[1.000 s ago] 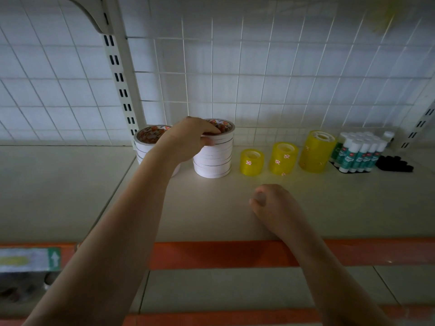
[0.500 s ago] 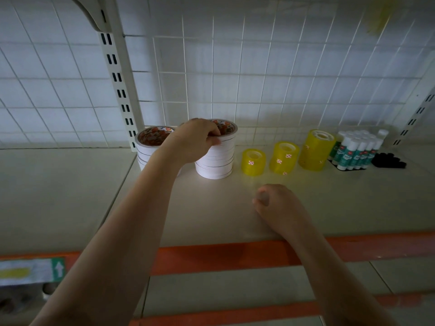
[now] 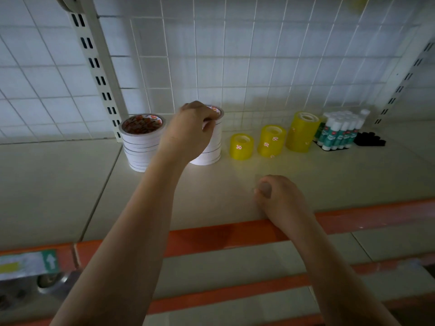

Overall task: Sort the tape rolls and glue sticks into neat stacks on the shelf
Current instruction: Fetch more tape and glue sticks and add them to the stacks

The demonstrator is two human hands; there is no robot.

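Change: since the earlier frames both hands keep their places; the left hand's fingers have slid a little further over the top of its stack, and the view has shifted slightly.
Shelf edge: an orange front rail (image 3: 235, 234) runs across the near edge of the shelf (image 3: 211, 189), with a green arrow label (image 3: 50, 261) at its left end.
Right hand: the right hand (image 3: 279, 197) rests on the shelf just behind the rail, fingers curled into a loose fist with nothing in them.
Left hand: the left hand (image 3: 188, 131) reaches further back and grips the top of the right white tape stack (image 3: 211, 149), fingers curled over its upper rim and thumb side against its wall.
Left white tape stack (image 3: 141, 147): stands upright just left of the held stack, beside the slotted upright (image 3: 98, 74); its printed orange core shows at the top.
Yellow tape stacks: three in a row to the right of the white ones, apart from each other, rising in height: short (image 3: 241, 147), middle (image 3: 271, 141), tall (image 3: 302, 131).
Glue sticks (image 3: 339, 132): grouped upright, white caps up, just right of the tall yellow stack at the back.
Black pieces (image 3: 369, 139): small dark items right of the glue sticks; too dim to tell what they are.
Back: a white wire grid panel (image 3: 235, 55) closes the shelf behind everything.
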